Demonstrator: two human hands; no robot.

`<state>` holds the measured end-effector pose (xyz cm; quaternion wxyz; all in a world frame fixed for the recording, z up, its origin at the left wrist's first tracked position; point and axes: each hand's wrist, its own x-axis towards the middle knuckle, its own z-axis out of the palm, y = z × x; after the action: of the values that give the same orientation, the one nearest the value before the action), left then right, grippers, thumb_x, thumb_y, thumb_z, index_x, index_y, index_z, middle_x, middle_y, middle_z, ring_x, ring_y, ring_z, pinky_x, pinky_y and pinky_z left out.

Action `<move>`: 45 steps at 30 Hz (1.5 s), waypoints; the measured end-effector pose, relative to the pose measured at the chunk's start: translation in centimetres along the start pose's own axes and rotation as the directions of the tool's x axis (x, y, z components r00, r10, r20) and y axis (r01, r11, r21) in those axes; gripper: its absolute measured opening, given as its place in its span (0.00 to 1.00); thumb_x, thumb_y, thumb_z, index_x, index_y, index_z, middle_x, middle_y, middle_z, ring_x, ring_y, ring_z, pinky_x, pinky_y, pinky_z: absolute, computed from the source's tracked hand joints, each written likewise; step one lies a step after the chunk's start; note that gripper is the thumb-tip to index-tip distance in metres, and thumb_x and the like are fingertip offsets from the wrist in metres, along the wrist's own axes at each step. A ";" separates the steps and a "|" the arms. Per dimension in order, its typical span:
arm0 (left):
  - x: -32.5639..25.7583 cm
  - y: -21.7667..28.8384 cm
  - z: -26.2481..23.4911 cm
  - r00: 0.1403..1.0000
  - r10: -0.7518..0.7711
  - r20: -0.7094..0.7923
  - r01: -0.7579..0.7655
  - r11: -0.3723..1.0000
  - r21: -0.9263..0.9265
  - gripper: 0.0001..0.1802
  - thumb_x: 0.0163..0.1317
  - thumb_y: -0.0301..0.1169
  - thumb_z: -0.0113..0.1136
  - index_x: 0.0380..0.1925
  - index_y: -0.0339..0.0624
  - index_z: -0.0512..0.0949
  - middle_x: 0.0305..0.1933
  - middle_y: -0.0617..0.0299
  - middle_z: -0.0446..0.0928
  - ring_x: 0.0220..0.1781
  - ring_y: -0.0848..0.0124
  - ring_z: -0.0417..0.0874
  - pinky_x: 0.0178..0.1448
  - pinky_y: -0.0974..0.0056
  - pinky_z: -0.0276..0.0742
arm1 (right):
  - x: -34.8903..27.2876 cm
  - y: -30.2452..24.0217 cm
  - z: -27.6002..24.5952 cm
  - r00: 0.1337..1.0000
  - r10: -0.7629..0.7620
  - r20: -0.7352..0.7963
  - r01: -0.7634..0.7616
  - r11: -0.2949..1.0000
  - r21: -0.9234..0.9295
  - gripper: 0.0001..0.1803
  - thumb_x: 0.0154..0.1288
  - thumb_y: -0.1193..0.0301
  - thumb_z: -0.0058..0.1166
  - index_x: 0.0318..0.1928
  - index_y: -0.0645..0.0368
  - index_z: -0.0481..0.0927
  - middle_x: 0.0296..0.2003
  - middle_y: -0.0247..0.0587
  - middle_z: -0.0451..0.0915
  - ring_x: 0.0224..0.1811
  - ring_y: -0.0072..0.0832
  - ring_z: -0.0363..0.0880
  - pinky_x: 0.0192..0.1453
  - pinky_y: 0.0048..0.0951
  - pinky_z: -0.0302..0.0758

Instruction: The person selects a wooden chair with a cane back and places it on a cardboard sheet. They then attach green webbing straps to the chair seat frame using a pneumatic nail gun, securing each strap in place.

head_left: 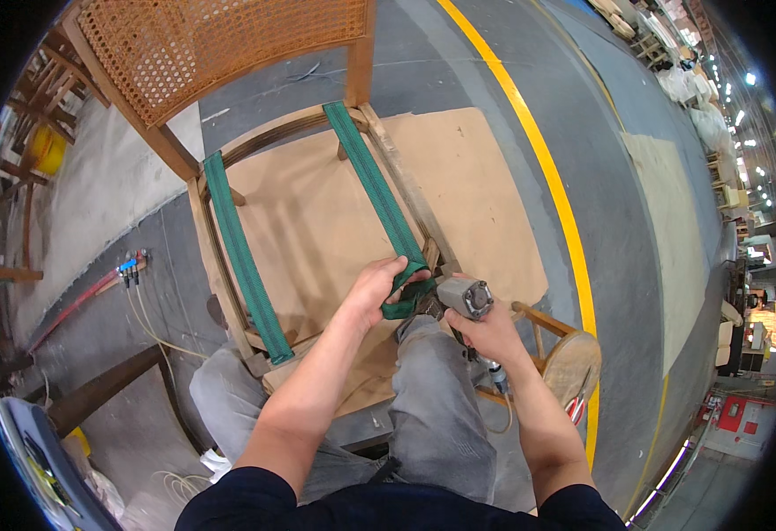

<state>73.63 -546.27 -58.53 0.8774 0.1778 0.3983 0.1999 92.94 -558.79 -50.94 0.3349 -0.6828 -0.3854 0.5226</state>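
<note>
My left hand (375, 288) pinches the green strap (373, 181) at four o'clock on the chair frame (406, 180); towards three, my right hand (492, 331) wraps a grey air tool (464, 297).

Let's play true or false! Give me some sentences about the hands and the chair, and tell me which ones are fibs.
1. The right hand holds a grey tool. True.
2. The left hand holds a bright red strap. False: that strap is green.
3. Another green strap runs along the left side of the open seat frame. True.
4. The chair's backrest is a solid board with no holes. False: it is woven and full of little holes.
5. A yellow line is on the floor, right of the chair. True.
</note>
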 end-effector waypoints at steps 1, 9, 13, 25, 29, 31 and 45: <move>0.0 0.0 -0.1 1.000 -0.013 0.016 0.013 1.000 -0.021 0.21 0.83 0.38 0.44 0.56 0.31 0.78 0.54 0.49 0.88 0.52 0.64 0.90 0.49 0.59 0.88 | 0.2 0.2 0.0 1.000 -0.005 -0.004 0.005 1.000 -0.024 0.35 0.69 0.72 0.69 0.74 0.55 0.72 0.34 0.29 0.81 0.23 0.15 0.72 0.27 0.22 0.71; 0.1 0.9 -1.2 0.987 -0.089 0.136 0.108 0.984 -0.144 0.20 0.83 0.38 0.44 0.57 0.32 0.76 0.56 0.46 0.86 0.54 0.55 0.89 0.56 0.47 0.87 | 0.2 -0.5 0.6 1.000 0.028 -0.002 -0.028 0.987 -0.160 0.34 0.66 0.71 0.70 0.71 0.57 0.74 0.50 0.36 0.85 0.41 0.23 0.83 0.46 0.27 0.80; 0.1 0.7 -1.3 0.983 -0.122 0.138 0.145 0.973 -0.178 0.22 0.82 0.38 0.45 0.59 0.31 0.77 0.60 0.45 0.85 0.53 0.61 0.89 0.48 0.60 0.86 | 0.0 -1.3 0.8 0.994 0.100 0.033 -0.095 0.988 -0.123 0.34 0.65 0.71 0.71 0.71 0.56 0.74 0.49 0.35 0.86 0.36 0.21 0.82 0.40 0.26 0.80; -0.9 -1.9 0.1 0.981 0.167 -0.101 -0.108 0.896 0.432 0.18 0.81 0.40 0.51 0.50 0.37 0.83 0.39 0.61 0.86 0.34 0.72 0.83 0.44 0.63 0.81 | -6.5 1.2 -3.9 0.966 0.168 -0.198 -0.145 0.982 0.124 0.16 0.69 0.67 0.70 0.52 0.61 0.84 0.33 0.34 0.84 0.25 0.21 0.80 0.26 0.26 0.76; -3.8 -5.4 1.1 0.867 0.485 -0.114 -0.232 0.595 0.770 0.19 0.79 0.39 0.54 0.48 0.33 0.84 0.44 0.56 0.87 0.47 0.71 0.82 0.54 0.62 0.77 | -12.6 4.8 -10.9 0.833 0.295 -0.469 -0.096 0.911 0.402 0.17 0.69 0.62 0.72 0.46 0.60 0.82 0.34 0.36 0.84 0.24 0.26 0.81 0.25 0.29 0.77; -4.0 -6.9 0.6 0.871 0.484 -0.081 -0.201 0.502 0.841 0.18 0.79 0.37 0.53 0.51 0.32 0.84 0.44 0.52 0.86 0.47 0.64 0.84 0.56 0.59 0.78 | -15.7 6.9 -14.2 0.733 0.396 -0.553 -0.035 0.834 0.551 0.19 0.68 0.60 0.73 0.44 0.63 0.83 0.33 0.37 0.84 0.23 0.27 0.81 0.25 0.30 0.77; -6.3 -11.5 1.1 0.912 0.395 0.108 -0.252 0.333 0.908 0.17 0.76 0.34 0.55 0.54 0.35 0.84 0.49 0.47 0.86 0.52 0.57 0.86 0.59 0.56 0.79 | -19.9 19.5 -24.5 0.460 0.549 -0.698 -0.339 0.835 0.433 0.43 0.62 0.37 0.68 0.60 0.63 0.82 0.50 0.54 0.85 0.48 0.45 0.85 0.52 0.45 0.84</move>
<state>73.09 -559.33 -59.33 0.5518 0.6863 0.4549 0.1327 117.06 -586.85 -53.02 0.3991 -0.8741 0.0641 0.2692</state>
